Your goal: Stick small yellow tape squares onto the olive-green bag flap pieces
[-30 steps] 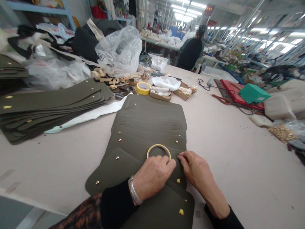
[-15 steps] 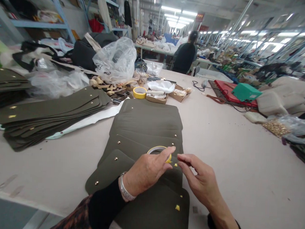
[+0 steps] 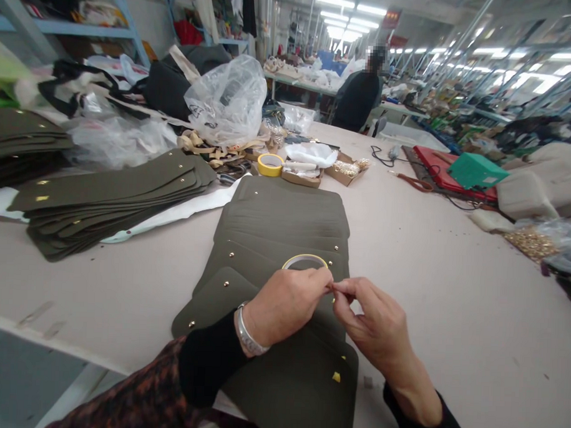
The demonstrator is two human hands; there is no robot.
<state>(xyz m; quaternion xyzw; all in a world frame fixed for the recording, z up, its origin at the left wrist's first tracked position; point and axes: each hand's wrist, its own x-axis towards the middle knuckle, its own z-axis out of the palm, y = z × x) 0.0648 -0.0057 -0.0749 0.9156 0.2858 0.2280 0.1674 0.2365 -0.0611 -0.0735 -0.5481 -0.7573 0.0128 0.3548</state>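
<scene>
My left hand (image 3: 282,307), with a silver bracelet at its wrist, is closed round a thin roll of yellow tape (image 3: 305,259). Its fingers and thumb hide most of the roll. My right hand (image 3: 378,320) is closed in a pinch, its fingertips meeting those of the left; what lies between them is too small to make out. Beneath both hands fans a stack of dark olive panels (image 3: 276,213) with metal studs. A small piece of yellow tape (image 3: 336,377) sticks to the nearest panel, by its right edge.
Another stack of olive panels (image 3: 112,192) lies at left on white sheeting. Behind stand a thicker yellow tape roll (image 3: 270,165), small boxes of metal parts (image 3: 347,169) and a clear plastic bag (image 3: 228,99). A green box (image 3: 477,171) sits at right. Someone (image 3: 357,98) sits farther back.
My right fingertips have moved left and now meet my left fingertips at the tape roll. My left fingers have curled in more. The whole view has shifted slightly.
</scene>
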